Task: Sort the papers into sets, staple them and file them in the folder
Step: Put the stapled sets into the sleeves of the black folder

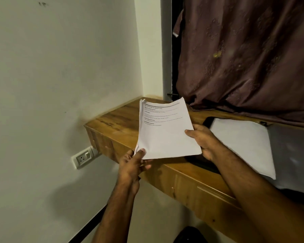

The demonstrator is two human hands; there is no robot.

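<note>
The print on the held papers (165, 130) was too small and blurred to read. Those papers hid the fingers of the left hand (132, 165) and the right hand (204, 140), leaving only the thumbs showing. A white sheet (242, 146) covered most of a dark flat thing (207, 121), which could not be identified. The curtain (244, 58) and the wooden desk (116, 123) ran off the right edge.

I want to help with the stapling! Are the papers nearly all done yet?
Not nearly. Looks done: one white sheet already lies apart on the wooden desk, over something dark. In hand: the left hand and right hand hold a stack of printed papers above the desk. Left: stapling and filing; no stapler shows, and I cannot tell if the dark thing is the folder.
</note>
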